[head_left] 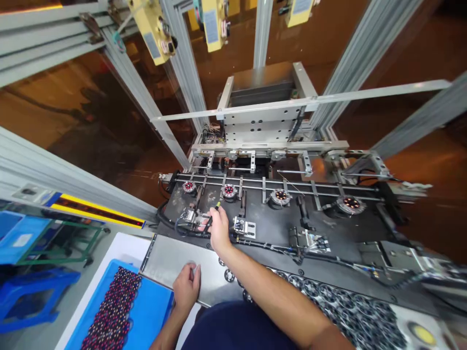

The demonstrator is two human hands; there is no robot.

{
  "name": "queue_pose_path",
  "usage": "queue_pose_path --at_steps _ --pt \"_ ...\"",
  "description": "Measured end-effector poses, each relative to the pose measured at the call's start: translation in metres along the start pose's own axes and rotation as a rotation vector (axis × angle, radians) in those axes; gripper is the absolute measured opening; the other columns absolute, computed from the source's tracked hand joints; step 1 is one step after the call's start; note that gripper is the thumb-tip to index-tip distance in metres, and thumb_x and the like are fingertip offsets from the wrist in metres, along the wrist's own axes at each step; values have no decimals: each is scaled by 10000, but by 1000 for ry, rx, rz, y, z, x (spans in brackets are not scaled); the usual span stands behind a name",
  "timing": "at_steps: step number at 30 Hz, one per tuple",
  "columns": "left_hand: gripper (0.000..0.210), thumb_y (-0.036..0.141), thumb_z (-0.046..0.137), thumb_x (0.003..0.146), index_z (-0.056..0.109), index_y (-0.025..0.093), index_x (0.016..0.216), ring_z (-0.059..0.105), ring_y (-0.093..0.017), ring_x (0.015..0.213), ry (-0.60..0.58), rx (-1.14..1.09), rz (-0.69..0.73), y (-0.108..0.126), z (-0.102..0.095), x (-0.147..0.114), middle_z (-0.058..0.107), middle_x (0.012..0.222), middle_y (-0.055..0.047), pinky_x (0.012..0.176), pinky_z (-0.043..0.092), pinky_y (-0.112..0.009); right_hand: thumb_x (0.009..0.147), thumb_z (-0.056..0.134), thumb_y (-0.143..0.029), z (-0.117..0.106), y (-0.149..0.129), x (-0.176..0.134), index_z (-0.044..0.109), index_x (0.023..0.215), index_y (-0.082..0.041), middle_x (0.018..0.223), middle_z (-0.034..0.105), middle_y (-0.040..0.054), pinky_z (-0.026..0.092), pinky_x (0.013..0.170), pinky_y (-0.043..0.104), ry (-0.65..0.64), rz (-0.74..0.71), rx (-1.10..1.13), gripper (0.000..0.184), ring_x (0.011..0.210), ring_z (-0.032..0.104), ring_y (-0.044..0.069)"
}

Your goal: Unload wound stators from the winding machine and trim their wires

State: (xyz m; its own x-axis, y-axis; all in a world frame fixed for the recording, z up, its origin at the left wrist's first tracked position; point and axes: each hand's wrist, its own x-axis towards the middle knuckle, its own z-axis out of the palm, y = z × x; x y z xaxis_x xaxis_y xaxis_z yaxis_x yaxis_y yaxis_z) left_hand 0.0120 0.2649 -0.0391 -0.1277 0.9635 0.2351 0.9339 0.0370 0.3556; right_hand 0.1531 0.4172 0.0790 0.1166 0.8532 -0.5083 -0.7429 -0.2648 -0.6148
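My right hand [220,229] reaches over the black machine bed, its fingers closed round a slim dark pen-like tool [209,224] with a yellow-green end. The tool's yellow-green end points up toward a round fixture [229,191] holding a part with red and black segments; they look apart. To the left is a smaller-looking fixture [189,186] with a similar red part. My left hand [187,287] rests on the bare metal plate [166,257] near its front edge, fingers loosely curled, with nothing visible in them.
Two more round fixtures [280,196] [350,204] stand farther right. Many black and silver ring parts [339,306] lie along the front, partly under my right arm. A blue tray [149,301] at lower left holds rows of dark parts. Metal clamps [245,227] and cables line the bed.
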Motion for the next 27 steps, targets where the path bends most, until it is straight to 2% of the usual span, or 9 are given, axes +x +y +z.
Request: queue_pose_path --at_steps 7,11,14,17,20,22,24,27 --pt "335 455 449 916 623 202 784 559 -155 462 -5 9 -24 -1 2 -1 504 485 35 512 382 -255 948 595 -308 0 -3 5 575 1170 -157 1011 635 38 570 647 291 7 13 -35 269 778 640 138" --pt "337 456 442 920 620 203 786 565 -159 473 -22 7 -31 -1 2 -3 503 488 32 508 379 -256 955 582 -326 1 -3 8 571 1161 -156 1000 631 36 563 630 280 -7 2 -57 268 760 633 132" --pt "338 455 436 923 618 205 787 569 -162 477 -29 9 -31 -1 2 -3 504 490 30 504 375 -258 959 563 -336 5 -7 0 565 1115 -159 877 617 0 524 535 226 -55 -13 -76 236 651 608 103" --pt "335 451 429 924 616 207 791 572 -166 481 -34 8 -29 0 0 -2 506 491 29 504 375 -259 890 617 -373 2 -23 -34 578 1028 -182 677 558 -61 438 400 178 -203 9 -122 238 490 564 86" --pt "326 434 416 929 617 210 804 581 -167 492 -39 -4 -36 1 -1 -3 527 506 25 514 382 -260 727 757 -405 -21 -54 -80 626 965 -180 679 579 -49 445 362 208 -412 53 -185 353 432 554 94" --pt "324 443 425 924 619 212 807 582 -168 497 -39 -16 -50 1 -1 -4 528 509 25 526 386 -261 729 747 -432 -45 -80 -99 624 1072 -203 834 630 -1 516 412 258 -495 30 -195 429 502 592 112" --pt "328 469 445 911 620 213 801 577 -168 496 -38 -28 -66 0 0 -5 513 503 29 533 385 -264 736 740 -431 -70 -104 -101 614 1126 -224 916 638 22 541 427 274 -398 -54 -181 459 570 605 130" --pt "336 489 460 899 620 213 794 566 -162 490 -35 -39 -80 -2 2 -6 495 498 34 533 375 -263 709 753 -387 -101 -125 -77 641 1011 -207 846 639 7 536 395 261 -157 -130 -184 369 564 592 131"
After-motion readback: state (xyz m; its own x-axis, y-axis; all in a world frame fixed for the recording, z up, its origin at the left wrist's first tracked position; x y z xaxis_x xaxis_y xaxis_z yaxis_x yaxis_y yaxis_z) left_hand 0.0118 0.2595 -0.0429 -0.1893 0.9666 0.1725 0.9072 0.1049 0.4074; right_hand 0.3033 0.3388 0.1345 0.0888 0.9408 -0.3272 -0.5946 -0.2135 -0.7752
